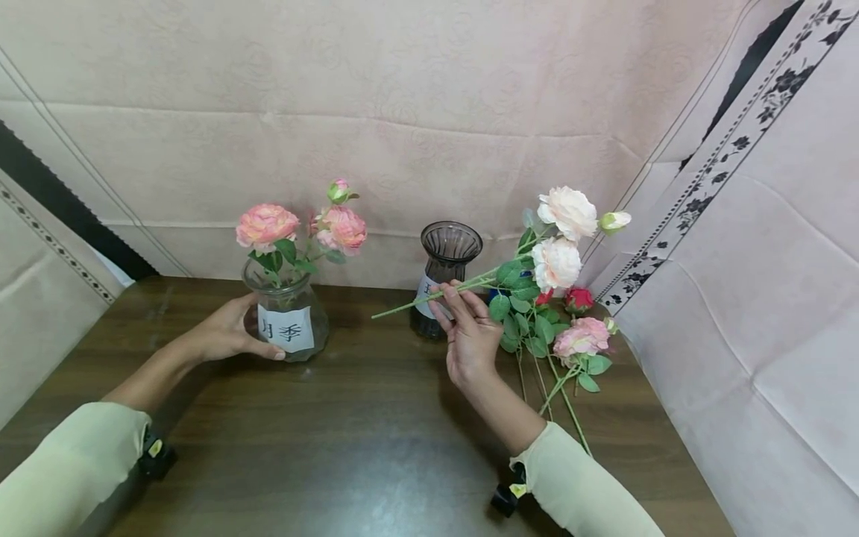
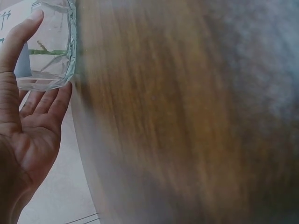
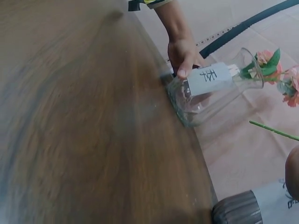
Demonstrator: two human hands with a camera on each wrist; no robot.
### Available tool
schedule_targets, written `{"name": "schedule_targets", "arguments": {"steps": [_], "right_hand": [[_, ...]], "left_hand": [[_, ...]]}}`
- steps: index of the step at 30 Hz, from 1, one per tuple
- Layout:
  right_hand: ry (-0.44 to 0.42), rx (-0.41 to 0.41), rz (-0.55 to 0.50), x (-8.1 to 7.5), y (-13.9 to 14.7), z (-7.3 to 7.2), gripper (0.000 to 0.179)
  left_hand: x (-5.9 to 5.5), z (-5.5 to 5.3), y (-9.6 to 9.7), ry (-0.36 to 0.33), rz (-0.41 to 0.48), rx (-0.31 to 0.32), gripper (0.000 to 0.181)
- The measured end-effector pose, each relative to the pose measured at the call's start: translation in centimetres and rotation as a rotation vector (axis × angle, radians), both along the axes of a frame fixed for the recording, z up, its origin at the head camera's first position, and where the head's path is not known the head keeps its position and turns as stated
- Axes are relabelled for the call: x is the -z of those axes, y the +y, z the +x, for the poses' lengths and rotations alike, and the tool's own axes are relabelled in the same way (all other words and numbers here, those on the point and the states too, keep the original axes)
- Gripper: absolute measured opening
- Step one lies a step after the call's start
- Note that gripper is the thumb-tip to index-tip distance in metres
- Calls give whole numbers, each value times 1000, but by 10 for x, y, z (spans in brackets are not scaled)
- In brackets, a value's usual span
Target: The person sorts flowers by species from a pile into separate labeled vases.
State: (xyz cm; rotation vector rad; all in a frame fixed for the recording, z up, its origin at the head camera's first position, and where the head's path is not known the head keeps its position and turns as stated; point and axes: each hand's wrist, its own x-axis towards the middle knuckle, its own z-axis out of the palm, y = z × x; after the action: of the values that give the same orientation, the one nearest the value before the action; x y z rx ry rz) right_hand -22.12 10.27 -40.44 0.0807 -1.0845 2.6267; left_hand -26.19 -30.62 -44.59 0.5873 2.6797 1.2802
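At the left, a clear glass vase point(image 1: 315, 321) with a white paper label stands on the table, holding pink flowers point(image 1: 268, 226). My left hand point(image 1: 231, 328) grips its lower side, thumb across the front and fingers behind; the left wrist view shows the hand point(image 2: 35, 126) around the vase base point(image 2: 56, 70), where a green stem end shows through the glass. Between thumb and fingers my right hand point(image 1: 473, 339) pinches the green stem of a white flower spray point(image 1: 557, 261), blooms to the right and cut end pointing left. That stem end point(image 3: 273, 129) shows in the right wrist view.
A dark grey glass vase point(image 1: 451, 246) with a label stands just behind my right hand. Right of it lie pink flowers point(image 1: 581, 337) and a red one point(image 1: 579, 299), stems toward the front. Patterned cloth point(image 1: 403, 149) hangs behind the brown wooden table point(image 1: 335, 447).
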Motion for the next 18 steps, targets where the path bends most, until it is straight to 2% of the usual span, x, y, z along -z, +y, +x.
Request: {"name": "schedule_targets", "arguments": {"steps": [9, 18], "right_hand": [[-5, -15, -12, -10, -18, 1, 13], [22, -23, -37, -24, -37, -1, 17]], "left_hand": [[-1, 0, 1, 1, -3, 0, 97], [-2, 2, 2, -6, -4, -5, 97]]}}
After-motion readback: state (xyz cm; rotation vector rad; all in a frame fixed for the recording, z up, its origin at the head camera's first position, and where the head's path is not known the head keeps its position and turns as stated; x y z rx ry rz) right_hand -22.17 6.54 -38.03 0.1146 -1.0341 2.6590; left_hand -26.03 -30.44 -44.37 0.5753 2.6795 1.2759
